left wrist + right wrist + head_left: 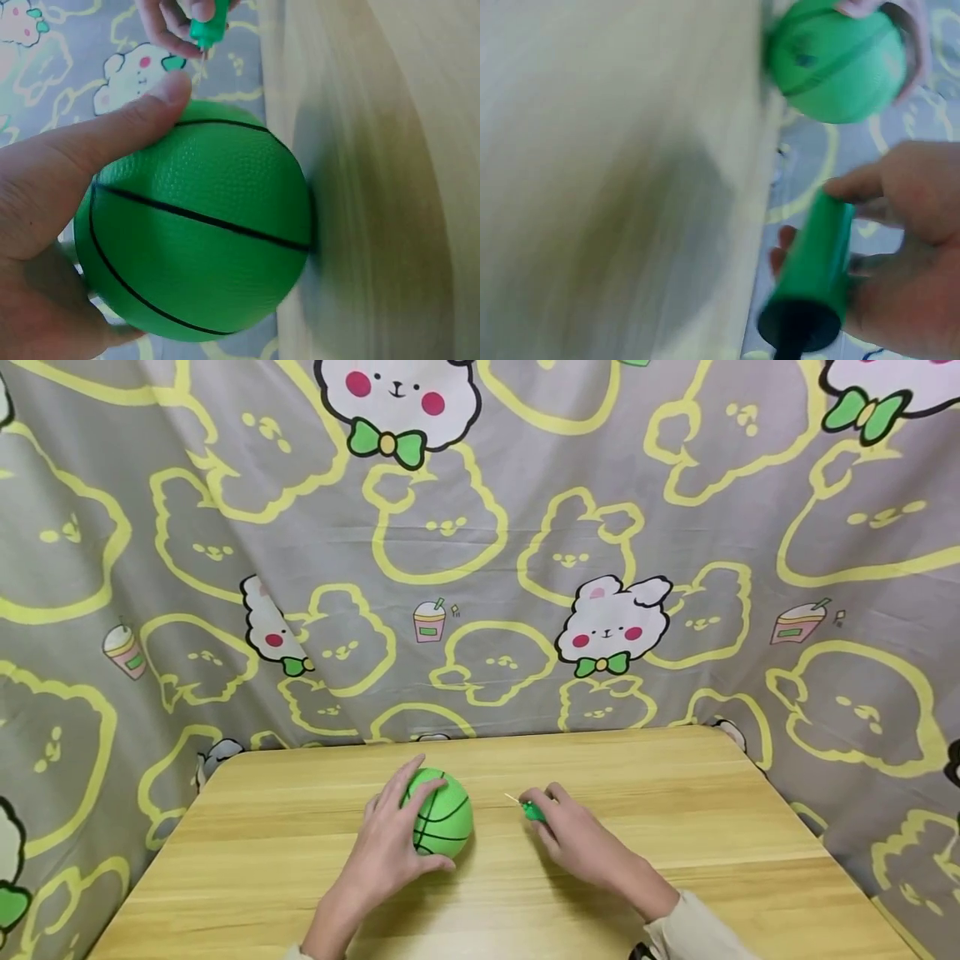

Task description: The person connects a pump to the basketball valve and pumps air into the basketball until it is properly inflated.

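A green ball (444, 827) with black basketball lines sits on the wooden table, left of its middle. My left hand (386, 839) grips it from the left, thumb on the near side and fingers over the top. To its right, my right hand (588, 843) holds a small green hand pump (814, 255) with a black end. A thin pale needle (512, 798) sticks out of the pump's front and points toward the ball, with a gap between them. In the head view, the right fingers cover most of the pump.
The wooden table (637, 777) spreads around both hands. Behind it and along its sides hangs a grey curtain (480, 577) with yellow outlines and white cartoon animals.
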`<state>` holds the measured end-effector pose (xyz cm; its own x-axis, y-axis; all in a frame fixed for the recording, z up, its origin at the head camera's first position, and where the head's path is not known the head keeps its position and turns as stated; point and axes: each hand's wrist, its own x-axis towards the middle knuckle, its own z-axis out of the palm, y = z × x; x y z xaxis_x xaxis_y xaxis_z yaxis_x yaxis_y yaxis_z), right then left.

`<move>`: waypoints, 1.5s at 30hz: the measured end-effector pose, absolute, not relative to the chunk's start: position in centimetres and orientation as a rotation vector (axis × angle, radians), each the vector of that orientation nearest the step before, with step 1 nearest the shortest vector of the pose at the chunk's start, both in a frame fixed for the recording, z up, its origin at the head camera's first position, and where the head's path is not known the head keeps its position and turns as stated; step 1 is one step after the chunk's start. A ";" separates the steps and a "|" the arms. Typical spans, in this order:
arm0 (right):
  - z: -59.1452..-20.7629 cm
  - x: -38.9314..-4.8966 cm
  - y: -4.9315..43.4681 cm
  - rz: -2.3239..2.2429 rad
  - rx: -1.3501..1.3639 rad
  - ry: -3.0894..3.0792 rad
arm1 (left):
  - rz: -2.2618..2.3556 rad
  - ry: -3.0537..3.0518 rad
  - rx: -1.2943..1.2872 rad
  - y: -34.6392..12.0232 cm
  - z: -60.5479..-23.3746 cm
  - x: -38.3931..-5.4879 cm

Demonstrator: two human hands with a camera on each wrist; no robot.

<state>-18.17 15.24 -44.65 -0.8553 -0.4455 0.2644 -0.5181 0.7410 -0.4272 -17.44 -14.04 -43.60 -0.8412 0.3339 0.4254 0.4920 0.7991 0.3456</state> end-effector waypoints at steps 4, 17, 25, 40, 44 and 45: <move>-44.4 -18.2 16.4 0.943 0.585 -2.875 | -0.741 -2.639 -0.604 -13.3 -44.1 -17.4; -46.3 -19.1 18.4 1.050 0.335 -2.784 | -0.929 -2.593 -0.596 -12.9 -45.2 -17.6; -48.4 -19.8 18.3 1.022 0.242 -2.800 | -0.936 -2.655 -0.550 -13.1 -45.5 -17.1; -47.0 -20.4 18.6 1.088 0.300 -2.901 | -1.185 -2.634 -0.621 -14.2 -43.9 -18.3; -47.2 -20.3 18.8 1.125 0.290 -2.933 | -1.246 -2.610 -0.601 -14.0 -44.5 -17.8; -47.2 -20.3 18.8 1.124 0.288 -2.932 | -1.237 -2.594 -0.610 -13.8 -44.6 -17.7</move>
